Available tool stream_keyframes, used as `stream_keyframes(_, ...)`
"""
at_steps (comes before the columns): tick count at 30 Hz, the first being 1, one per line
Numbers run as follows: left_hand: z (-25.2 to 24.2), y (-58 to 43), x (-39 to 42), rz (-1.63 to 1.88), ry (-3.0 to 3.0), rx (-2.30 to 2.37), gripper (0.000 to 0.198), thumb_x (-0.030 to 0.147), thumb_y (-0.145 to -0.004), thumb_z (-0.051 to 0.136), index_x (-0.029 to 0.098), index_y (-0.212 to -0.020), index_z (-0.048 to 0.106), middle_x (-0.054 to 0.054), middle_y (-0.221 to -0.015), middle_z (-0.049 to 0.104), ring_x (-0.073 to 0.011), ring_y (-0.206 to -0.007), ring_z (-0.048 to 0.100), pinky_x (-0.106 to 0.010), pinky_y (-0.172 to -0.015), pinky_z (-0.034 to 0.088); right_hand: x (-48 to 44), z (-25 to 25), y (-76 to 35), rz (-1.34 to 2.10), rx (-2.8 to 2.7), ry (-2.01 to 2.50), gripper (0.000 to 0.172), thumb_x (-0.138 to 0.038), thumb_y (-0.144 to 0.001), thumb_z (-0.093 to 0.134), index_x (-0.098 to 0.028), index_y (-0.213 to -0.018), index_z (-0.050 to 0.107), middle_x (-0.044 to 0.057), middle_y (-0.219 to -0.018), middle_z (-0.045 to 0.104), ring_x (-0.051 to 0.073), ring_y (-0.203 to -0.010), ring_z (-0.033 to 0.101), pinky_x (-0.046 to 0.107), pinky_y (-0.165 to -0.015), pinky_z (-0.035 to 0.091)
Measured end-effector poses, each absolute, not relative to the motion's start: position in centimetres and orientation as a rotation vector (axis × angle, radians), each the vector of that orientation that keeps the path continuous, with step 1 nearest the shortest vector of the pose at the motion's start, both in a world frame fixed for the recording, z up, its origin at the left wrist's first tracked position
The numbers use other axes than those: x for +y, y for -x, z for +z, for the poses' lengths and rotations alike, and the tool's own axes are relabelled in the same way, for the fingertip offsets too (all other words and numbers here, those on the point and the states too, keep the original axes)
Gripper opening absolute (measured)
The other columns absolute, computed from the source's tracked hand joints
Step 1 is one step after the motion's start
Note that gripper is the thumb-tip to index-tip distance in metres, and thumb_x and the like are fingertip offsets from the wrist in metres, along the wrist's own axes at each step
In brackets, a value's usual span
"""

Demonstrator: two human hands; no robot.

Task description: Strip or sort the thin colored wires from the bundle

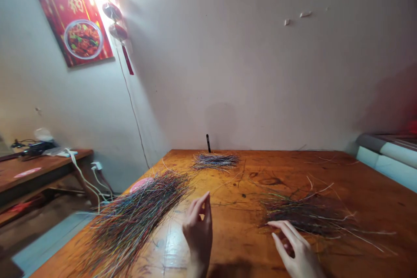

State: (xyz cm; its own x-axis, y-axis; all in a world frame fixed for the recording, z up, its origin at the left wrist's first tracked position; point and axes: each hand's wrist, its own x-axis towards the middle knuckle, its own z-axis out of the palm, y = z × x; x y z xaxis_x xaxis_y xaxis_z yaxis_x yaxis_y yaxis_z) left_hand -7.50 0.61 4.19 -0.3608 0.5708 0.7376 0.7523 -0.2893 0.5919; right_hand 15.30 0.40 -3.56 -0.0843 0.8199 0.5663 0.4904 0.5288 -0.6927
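My left hand (199, 226) is raised over the middle of the table, thumb and forefinger tips pressed together. A thin pale strand runs off near those fingertips, but I cannot tell whether they grip it. Just left of it lies a big heap of thin multicoloured wires (140, 217). My right hand (295, 245) hovers at the near edge of a smaller, darker wire pile (306, 215). Its thumb and forefinger are slightly apart, with nothing visible between them. A third small bundle of bluish wires (215, 161) lies at the table's far side.
The wooden table (241, 230) meets the wall at the back, where a black pen-like stick (208, 143) stands upright. Loose strands are scattered over the tabletop. A pink disc (140, 184) shows under the large heap. Another table (48, 169) with cables stands at left.
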Motion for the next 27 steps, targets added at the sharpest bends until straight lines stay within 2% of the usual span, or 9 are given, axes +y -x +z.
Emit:
stream_keyframes(3,4.4,7.9,0.6,-1.983,1.565,-1.734,0.029,0.036,-0.082,0.050,0.015,-0.098,0.062,-0.004,-0.075,0.066,-0.0127,-0.055,0.061,-0.021,-0.051,0.048,0.3,-3.4,-15.1,0.360,-1.757,1.073,0.023,-0.031,-0.085,0.042,-0.022,-0.089,0.061,0.007,-0.085,0.064,0.016,-0.070,0.063,0.021,-0.060,0.053)
stream_keyframes(6,3.6,6.5,0.4,-1.969,1.713,-1.666,0.024,0.032,-0.083,0.050,0.016,-0.095,0.062,-0.002,-0.069,0.065,-0.0121,-0.055,0.061,-0.021,-0.054,0.049,0.1,-3.3,-14.9,0.374,-1.764,1.051,0.022,-0.031,-0.085,0.042,-0.022,-0.092,0.061,0.007,-0.086,0.064,0.015,-0.069,0.063,0.020,-0.061,0.053)
stream_keyframes(10,0.2,2.7,0.2,-1.498,2.375,-1.580,0.024,0.025,-0.085,0.043,0.021,-0.080,0.066,-0.001,-0.063,0.063,-0.0107,-0.053,0.060,-0.017,-0.049,0.045,0.0,-3.2,-15.0,0.473,-1.745,1.001,0.026,-0.031,-0.082,0.049,-0.022,-0.105,0.057,0.005,-0.086,0.066,0.014,-0.068,0.064,0.017,-0.061,0.052)
stream_keyframes(13,-2.7,0.5,0.2,-1.198,2.610,-1.535,0.024,0.022,-0.084,0.044,0.024,-0.080,0.067,-0.001,-0.063,0.065,-0.0108,-0.051,0.060,-0.016,-0.047,0.044,0.2,-3.2,-15.1,0.542,-1.696,1.006,0.017,-0.034,-0.082,0.051,-0.023,-0.083,0.064,0.004,-0.078,0.066,0.016,-0.070,0.064,0.018,-0.064,0.052)
stream_keyframes(15,-3.7,-0.1,0.1,-1.102,2.656,-1.572,0.022,0.023,-0.084,0.045,0.026,-0.084,0.067,-0.001,-0.066,0.067,-0.0117,-0.054,0.061,-0.016,-0.050,0.045,0.3,-3.6,-15.0,0.595,-1.607,1.047,0.023,-0.040,-0.081,0.052,-0.022,-0.071,0.064,0.003,-0.071,0.065,0.016,-0.068,0.063,0.020,-0.064,0.051)
stream_keyframes(16,-3.8,-0.1,0.1,-1.085,2.663,-1.589,0.022,0.024,-0.084,0.044,0.026,-0.085,0.066,-0.001,-0.068,0.067,-0.0121,-0.056,0.062,-0.017,-0.051,0.046,0.4,-3.9,-15.0,0.633,-1.550,1.070,0.024,-0.043,-0.079,0.053,-0.022,-0.071,0.063,0.003,-0.071,0.065,0.017,-0.067,0.063,0.020,-0.063,0.052)
stream_keyframes(20,-3.5,0.2,0.0,-1.153,2.676,-1.597,0.027,0.026,-0.087,0.039,0.026,-0.085,0.066,-0.002,-0.069,0.068,-0.0118,-0.058,0.062,-0.016,-0.053,0.047,0.8,-5.2,-14.8,0.862,-1.362,1.077,0.028,-0.047,-0.072,0.060,-0.020,-0.082,0.064,0.005,-0.074,0.068,0.019,-0.068,0.066,0.022,-0.061,0.054)
stream_keyframes(25,-2.8,0.5,0.0,-1.376,2.685,-1.531,0.025,0.023,-0.086,0.041,0.022,-0.082,0.065,-0.003,-0.068,0.066,-0.0114,-0.058,0.061,-0.017,-0.053,0.046,1.2,-5.1,-15.0,0.977,-1.410,1.037,0.024,-0.042,-0.073,0.062,-0.018,-0.075,0.065,0.004,-0.069,0.067,0.018,-0.065,0.065,0.022,-0.060,0.054)
stream_keyframes(27,-2.2,0.5,0.0,-1.461,2.709,-1.513,0.023,0.023,-0.085,0.043,0.019,-0.079,0.065,-0.004,-0.067,0.065,-0.0116,-0.058,0.061,-0.017,-0.053,0.046,1.2,-4.5,-15.1,1.003,-1.424,1.019,0.024,-0.041,-0.075,0.060,-0.018,-0.079,0.066,0.006,-0.071,0.068,0.019,-0.068,0.065,0.023,-0.062,0.054)
